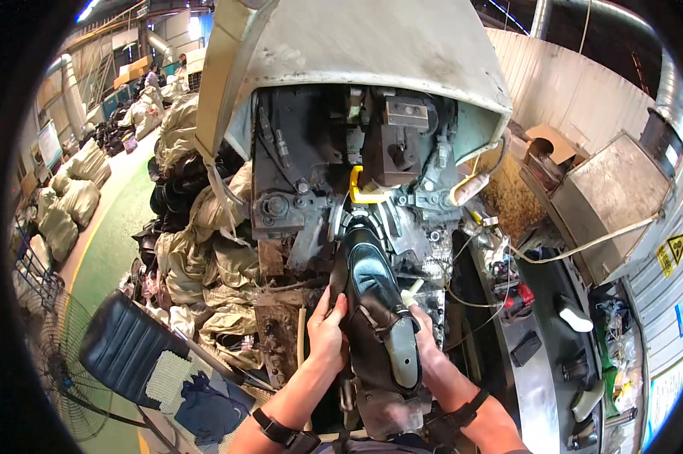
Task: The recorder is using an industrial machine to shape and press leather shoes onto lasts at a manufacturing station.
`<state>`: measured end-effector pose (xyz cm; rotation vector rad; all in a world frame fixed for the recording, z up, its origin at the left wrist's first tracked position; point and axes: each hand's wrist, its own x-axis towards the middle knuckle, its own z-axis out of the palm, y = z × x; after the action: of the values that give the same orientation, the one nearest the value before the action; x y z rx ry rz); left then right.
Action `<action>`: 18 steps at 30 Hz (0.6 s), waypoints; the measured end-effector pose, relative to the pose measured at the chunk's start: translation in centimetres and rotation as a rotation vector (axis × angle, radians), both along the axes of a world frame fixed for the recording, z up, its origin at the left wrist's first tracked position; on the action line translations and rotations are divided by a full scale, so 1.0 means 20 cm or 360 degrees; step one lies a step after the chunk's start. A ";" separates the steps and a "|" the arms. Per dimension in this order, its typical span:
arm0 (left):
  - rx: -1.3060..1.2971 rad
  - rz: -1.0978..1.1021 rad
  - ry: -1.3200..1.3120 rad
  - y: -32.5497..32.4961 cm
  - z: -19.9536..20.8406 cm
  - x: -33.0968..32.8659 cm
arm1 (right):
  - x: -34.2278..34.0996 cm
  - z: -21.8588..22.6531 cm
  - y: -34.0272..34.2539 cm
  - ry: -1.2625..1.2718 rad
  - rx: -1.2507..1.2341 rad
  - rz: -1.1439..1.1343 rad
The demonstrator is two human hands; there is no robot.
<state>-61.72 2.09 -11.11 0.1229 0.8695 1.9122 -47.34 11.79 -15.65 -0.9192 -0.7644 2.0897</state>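
Observation:
A black shoe upper (373,274) stretched over a last lies lengthwise in front of me, its toe end up against the metal jaws of a machine (357,219). At the near end, the grey back of the shoe last (404,356), with a small hole, shows bare. Along the left side of the upper, my left hand (327,327) grips it, with the thumb and a finger visible. My right hand (426,333) holds the other side near the heel; most of its fingers are hidden behind the shoe. A yellow guard piece (364,189) sits just above the toe.
A large pale machine hood (372,45) overhangs the work. Left stand a black padded chair (133,348), a fan (50,356) and piled sacks (186,265). Right runs a conveyor (557,325) carrying a white last (576,318) and black pieces, beside a metal box (610,197).

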 end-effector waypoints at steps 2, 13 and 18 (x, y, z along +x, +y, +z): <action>0.0008 0.0219 0.0273 0.08 -0.03 -0.05 | -0.05 0.07 0.00 0.0050 -0.0042 -0.0063; -0.0299 -0.0108 -0.0266 0.31 -0.01 -0.21 | -0.19 0.18 0.23 -0.0037 -0.0227 -0.0216; -0.0538 0.0144 -0.0175 0.31 -0.19 -0.15 | -0.20 0.13 0.24 -0.0174 -0.0214 -0.0236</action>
<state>-64.80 8.28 -14.85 -0.2263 1.1236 1.8074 -51.43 16.51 -12.95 -1.1364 -0.5972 1.9922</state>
